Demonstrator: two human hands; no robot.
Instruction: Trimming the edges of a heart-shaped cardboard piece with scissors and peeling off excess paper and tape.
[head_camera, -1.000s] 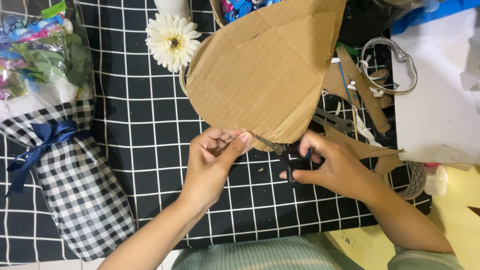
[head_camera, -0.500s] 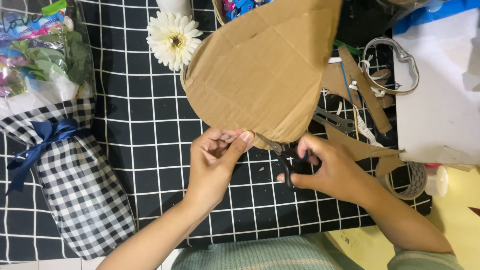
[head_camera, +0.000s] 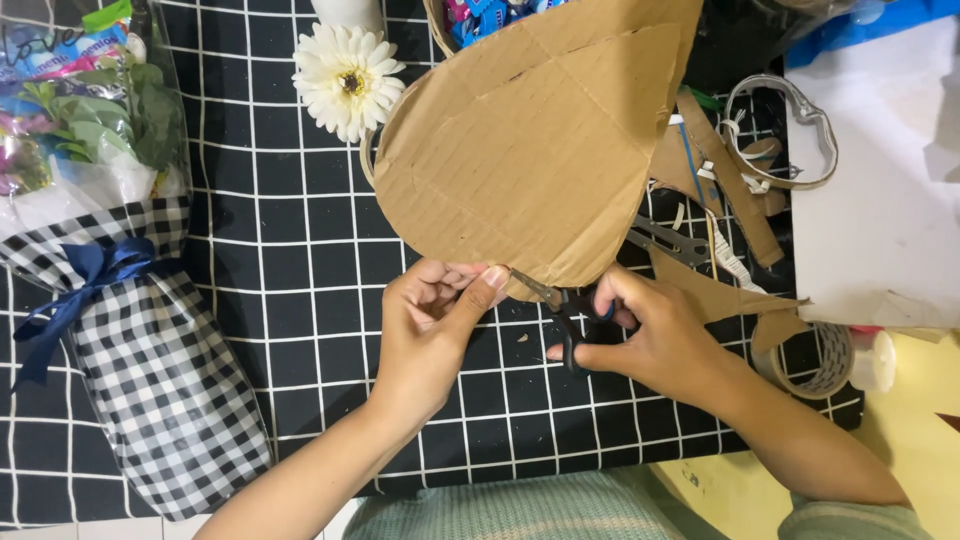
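- Roughly, the cutting looks well on: the brown cardboard piece (head_camera: 540, 150) already has a long rounded edge down its left side and bottom, so most of the outline reads as cut.
- Left over, as far as I can judge: the short stretch at the lower edge where the blades sit now, plus the right side, which runs straighter and meets a point at the top; can't tell if that side is finished.
- Cardboard lies tilted over the black white-grid cloth (head_camera: 280, 300), its lower rim just above both hands, its top running out of frame.
- Left hand (head_camera: 432, 325): fingers curled, thumb and forefinger pinching the cardboard's bottom edge, palm turned up a bit, forearm coming in from lower left.
- Right hand (head_camera: 650, 335): closed through the black handles of the scissors (head_camera: 560, 305), blades pointing left into the cardboard rim, nearly touching the left thumb tip. Wrist bent, forearm coming in from lower right.
- Blade opening hard to read, mostly hidden under the rim.
- Around: white daisy (head_camera: 347, 80) near the cardboard's upper left, checked wrapped bouquet with blue ribbon (head_camera: 130, 350) far left, cardboard strips (head_camera: 720, 190) and pliers (head_camera: 665, 240) at right, tape roll (head_camera: 815, 360) beside the right wrist, white box (head_camera: 890, 200) further right.
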